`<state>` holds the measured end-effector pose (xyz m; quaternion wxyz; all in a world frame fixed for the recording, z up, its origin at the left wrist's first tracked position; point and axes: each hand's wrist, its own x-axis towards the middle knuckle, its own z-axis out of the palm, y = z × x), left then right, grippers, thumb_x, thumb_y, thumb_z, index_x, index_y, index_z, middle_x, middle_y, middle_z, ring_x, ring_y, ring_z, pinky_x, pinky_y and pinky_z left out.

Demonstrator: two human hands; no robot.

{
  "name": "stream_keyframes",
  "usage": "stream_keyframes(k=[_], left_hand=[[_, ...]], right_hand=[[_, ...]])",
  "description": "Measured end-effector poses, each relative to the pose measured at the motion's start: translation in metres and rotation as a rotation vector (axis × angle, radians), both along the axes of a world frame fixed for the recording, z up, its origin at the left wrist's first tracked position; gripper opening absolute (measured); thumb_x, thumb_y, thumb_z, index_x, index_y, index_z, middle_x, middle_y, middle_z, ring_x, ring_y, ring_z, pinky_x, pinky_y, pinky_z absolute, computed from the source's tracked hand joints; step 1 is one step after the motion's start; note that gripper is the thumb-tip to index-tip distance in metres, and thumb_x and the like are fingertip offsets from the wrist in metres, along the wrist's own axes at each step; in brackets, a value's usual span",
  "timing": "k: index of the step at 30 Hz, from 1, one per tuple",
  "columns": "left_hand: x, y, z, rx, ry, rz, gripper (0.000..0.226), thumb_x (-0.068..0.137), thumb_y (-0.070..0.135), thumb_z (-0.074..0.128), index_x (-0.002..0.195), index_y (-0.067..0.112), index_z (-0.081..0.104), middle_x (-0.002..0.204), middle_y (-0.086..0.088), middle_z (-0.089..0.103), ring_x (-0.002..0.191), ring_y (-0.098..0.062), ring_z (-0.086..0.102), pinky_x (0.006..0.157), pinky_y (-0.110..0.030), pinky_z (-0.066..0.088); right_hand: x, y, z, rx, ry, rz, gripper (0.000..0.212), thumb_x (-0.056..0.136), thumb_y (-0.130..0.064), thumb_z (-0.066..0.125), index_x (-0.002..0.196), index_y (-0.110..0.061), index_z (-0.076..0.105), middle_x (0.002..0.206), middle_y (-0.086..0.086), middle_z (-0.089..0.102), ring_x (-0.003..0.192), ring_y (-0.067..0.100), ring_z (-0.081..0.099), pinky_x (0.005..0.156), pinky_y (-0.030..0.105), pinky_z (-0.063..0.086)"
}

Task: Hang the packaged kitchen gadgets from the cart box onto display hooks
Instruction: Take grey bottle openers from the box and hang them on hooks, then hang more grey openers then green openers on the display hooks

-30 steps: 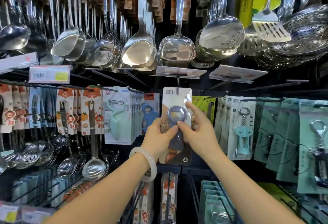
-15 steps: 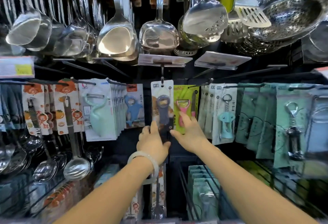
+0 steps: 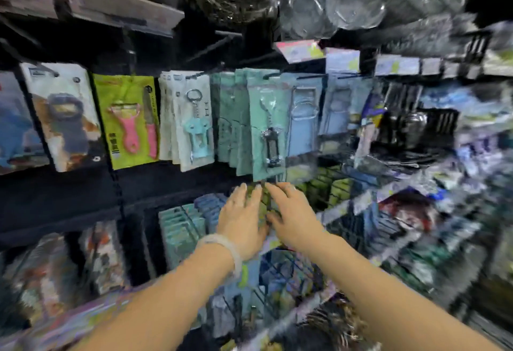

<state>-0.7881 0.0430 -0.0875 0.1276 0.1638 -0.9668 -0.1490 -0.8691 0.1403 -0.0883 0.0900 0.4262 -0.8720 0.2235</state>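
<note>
Bottle opener pack (image 3: 66, 117) hung on hook, far left of teal corkscrew packs (image 3: 265, 125); left hand (image 3: 243, 220) and right hand (image 3: 291, 218) below those packs, fingers straight, close together, empty as far as blur allows; cart box unseen, remainder unknown

A shop's kitchenware aisle: carded peelers (image 3: 130, 124) and corkscrews (image 3: 195, 125) hang on display hooks, price tags (image 3: 301, 50) above, steel ladles (image 3: 352, 3) overhead.
</note>
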Motion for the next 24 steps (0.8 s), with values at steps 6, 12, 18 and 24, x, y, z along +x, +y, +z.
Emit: stream_keyframes(k=[6, 12, 18, 24], left_hand=[[-0.085, 0.133, -0.017, -0.036, -0.094, -0.189, 0.077, 0.094, 0.039, 0.047, 0.149, 0.023, -0.005, 0.158, -0.006, -0.01, 0.146, -0.026, -0.005, 0.118, -0.038, 0.009], [-0.181, 0.298, -0.048, -0.095, -0.212, -0.404, 0.077, 0.095, 0.04, 0.045, 0.148, 0.024, -0.008, 0.157, -0.006, -0.014, 0.145, -0.026, -0.011, 0.119, -0.041, 0.007], [-0.256, 0.429, -0.068, -0.158, -0.297, -0.601, 0.079, 0.094, 0.043, 0.046, 0.149, 0.023, -0.007, 0.157, -0.007, -0.015, 0.145, -0.027, -0.011, 0.119, -0.042, 0.007], [-0.317, 0.513, -0.098, -0.21, -0.355, -0.761, 0.081, 0.093, 0.044, 0.047, 0.148, 0.023, -0.009, 0.157, -0.007, -0.014, 0.145, -0.027, -0.011, 0.119, -0.043, 0.006]], right_hand=[[-0.074, 0.158, -0.026, 0.035, -0.074, -0.244, 0.057, 0.097, -0.027, 0.047, 0.147, -0.025, 0.02, 0.155, 0.009, 0.017, 0.141, 0.028, 0.017, 0.111, 0.041, 0.029], [-0.135, 0.332, -0.059, 0.121, -0.15, -0.49, 0.061, 0.096, -0.028, 0.047, 0.148, -0.026, 0.017, 0.155, 0.009, 0.016, 0.14, 0.031, 0.02, 0.111, 0.042, 0.029], [-0.173, 0.476, -0.08, 0.136, -0.248, -0.706, 0.062, 0.095, -0.027, 0.048, 0.148, -0.026, 0.018, 0.152, 0.009, 0.019, 0.138, 0.032, 0.023, 0.11, 0.04, 0.03], [-0.213, 0.56, -0.11, 0.102, -0.333, -0.906, 0.061, 0.093, -0.029, 0.052, 0.146, -0.026, 0.023, 0.155, 0.008, 0.018, 0.14, 0.03, 0.021, 0.114, 0.041, 0.027]])
